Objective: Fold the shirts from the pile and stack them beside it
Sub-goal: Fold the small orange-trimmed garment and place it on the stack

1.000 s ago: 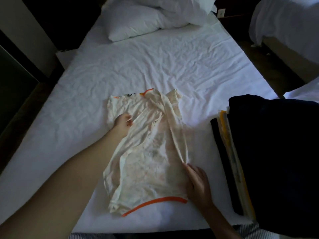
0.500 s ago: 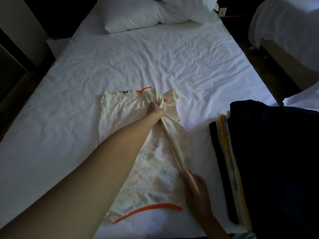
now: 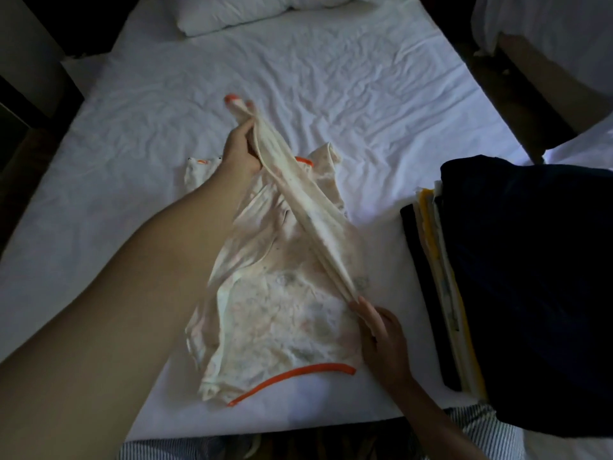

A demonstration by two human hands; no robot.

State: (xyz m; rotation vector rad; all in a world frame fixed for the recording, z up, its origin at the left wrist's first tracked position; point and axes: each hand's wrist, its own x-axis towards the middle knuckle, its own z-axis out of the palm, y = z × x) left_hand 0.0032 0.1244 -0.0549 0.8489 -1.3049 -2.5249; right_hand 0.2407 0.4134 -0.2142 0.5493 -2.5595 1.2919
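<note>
A cream shirt with orange trim lies mid-bed, left of the dark pile. The left hand has its fingers curled round a long fold, held raised at its far end. The right hand lies nearly straight-fingered on the fold's near end, seemingly pressing it down.

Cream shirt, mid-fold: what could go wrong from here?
1. The left hand grips only a bunched strip of the cream shirt, stretched taut down to the right hand. It may land twisted.
2. The shirt's body underneath lies rumpled, so folding over it would likely trap creases.
3. The orange hem sits near the front edge of the bed. A tug could drag it off.
</note>
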